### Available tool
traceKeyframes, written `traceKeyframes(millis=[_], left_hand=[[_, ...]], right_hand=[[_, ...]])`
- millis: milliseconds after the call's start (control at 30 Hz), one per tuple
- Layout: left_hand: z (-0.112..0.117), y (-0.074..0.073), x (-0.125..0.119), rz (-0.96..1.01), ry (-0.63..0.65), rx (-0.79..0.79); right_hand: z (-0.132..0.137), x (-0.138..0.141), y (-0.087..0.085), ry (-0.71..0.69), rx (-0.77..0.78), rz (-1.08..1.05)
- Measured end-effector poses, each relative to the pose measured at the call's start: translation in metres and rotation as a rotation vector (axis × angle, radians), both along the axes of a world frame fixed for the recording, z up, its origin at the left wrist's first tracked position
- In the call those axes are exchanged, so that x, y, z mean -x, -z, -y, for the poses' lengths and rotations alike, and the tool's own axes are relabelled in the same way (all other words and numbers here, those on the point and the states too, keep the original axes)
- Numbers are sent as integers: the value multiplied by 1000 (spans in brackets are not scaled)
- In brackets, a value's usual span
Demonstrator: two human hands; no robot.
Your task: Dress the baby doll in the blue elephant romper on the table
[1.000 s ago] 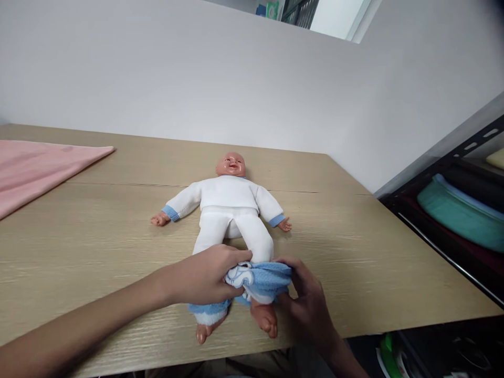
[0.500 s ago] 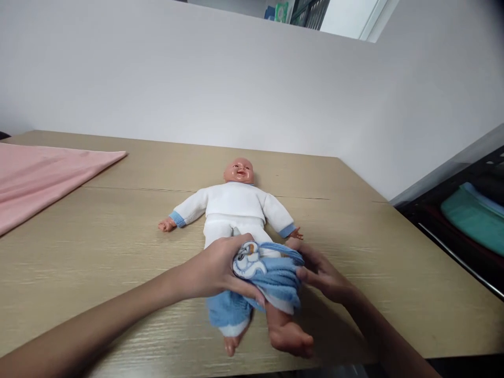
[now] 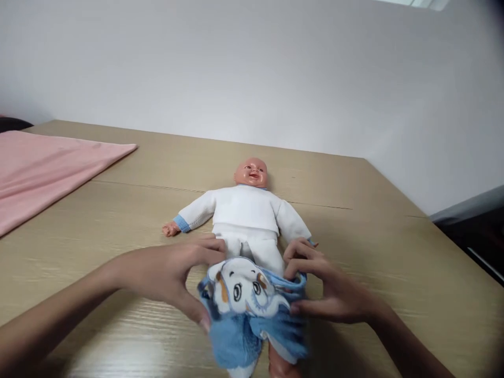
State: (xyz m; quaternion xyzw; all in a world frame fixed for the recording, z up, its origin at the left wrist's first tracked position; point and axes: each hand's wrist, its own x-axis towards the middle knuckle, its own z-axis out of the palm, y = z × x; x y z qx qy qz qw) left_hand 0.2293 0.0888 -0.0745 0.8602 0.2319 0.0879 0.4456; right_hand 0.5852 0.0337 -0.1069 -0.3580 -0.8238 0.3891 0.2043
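A baby doll [image 3: 250, 210] lies on its back on the table, in a white top with blue cuffs and white bottoms. Blue trousers [image 3: 236, 336] with an embroidered animal face are bunched around its lower legs. My left hand [image 3: 173, 273] is at the trousers' left side, thumb and fingers spread apart; the thumb tip meets the cloth. On the other side, my right hand [image 3: 326, 283] pinches the trousers' blue waistband between thumb and fingers. A bare foot shows below the right trouser leg, cut off by the frame's bottom edge.
A pink cloth [image 3: 51, 173] lies flat on the left of the wooden table [image 3: 129, 210]. A pale wall [image 3: 236, 73] rises behind the table. Beyond the right edge stands a dark object [image 3: 472, 231], partly out of view.
My left hand has come off the bunched trouser leg and shifted left. The embroidered face now lies spread toward me. My right hand stays at the waistband. The view has tilted down.
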Motion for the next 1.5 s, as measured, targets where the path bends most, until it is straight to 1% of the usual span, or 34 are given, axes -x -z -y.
traceKeyframes(millis=[33, 67, 100, 167, 233, 267, 333, 400, 467, 533, 567, 667, 767, 800, 833, 900, 967, 1000, 1033, 1100, 1167, 1267, 1333, 1367, 1400, 1433, 1500], left_hand=[[-2, 1, 4, 1, 56, 52], [-3, 3, 7, -5, 80, 90], [-3, 4, 7, -10, 76, 116], [-1, 7, 6, 22, 48, 138], [1, 10, 6, 59, 35, 140], [2, 12, 7, 78, 7, 139], [3, 17, 9, 102, -94, 150], [4, 25, 11, 104, -234, 157], [4, 35, 9, 100, -374, 125], [4, 45, 5, 119, -499, 91], [2, 49, 3, 132, -540, 91], [-7, 56, -2, 145, -592, 88], [-22, 59, -5, 183, -650, -38], [-28, 59, -8, 203, -677, -56], [-35, 61, -12, 225, -706, -41], [-50, 64, -22, 289, -763, 85], [-65, 70, -34, 378, -767, 234], [-73, 72, -38, 413, -751, 279], [-79, 74, -41, 422, -726, 295], [-87, 78, -39, 378, -657, 249], [-89, 80, -26, 293, -571, 169], [-83, 82, 0, 187, -426, 64], [-76, 83, 11, 160, -378, 59], [-72, 84, 13, 171, -381, 106], [-68, 85, 12, 209, -406, 194], [-64, 87, 9, 272, -446, 320], [-57, 91, -1, 460, -537, 628]], right_hand=[[1, -1, -3, -16, 23, 20], [1, -1, -5, -31, 61, 36], [0, -2, -6, -34, 104, 48], [-7, -3, -8, 27, 191, 69], [-17, -4, -8, 132, 259, 88], [-23, -4, -7, 164, 286, 95], [-34, -4, -4, 169, 312, 107], [-41, -2, 0, 185, 302, 122], [-44, 1, 5, 241, 266, 113], [-45, 5, 11, 301, 234, 29], [-45, 7, 13, 334, 227, -34], [-47, 17, 21, 490, 209, -201], [-54, 29, 28, 636, 124, -232], [-57, 33, 29, 674, 96, -225], [-62, 37, 31, 713, 76, -217], [-76, 45, 34, 770, 70, -208], [-93, 50, 37, 780, 117, -236], [-101, 51, 39, 772, 140, -264], [-108, 52, 40, 761, 153, -291], [-114, 48, 43, 734, 158, -308], [-108, 39, 47, 702, 171, -262], [-85, 20, 54, 636, 249, -228], [-68, 11, 60, 628, 283, -255], [-60, 9, 62, 650, 307, -281], [-54, 8, 65, 692, 348, -319], [-49, 8, 67, 744, 406, -374], [-45, 13, 69, 830, 549, -527]])
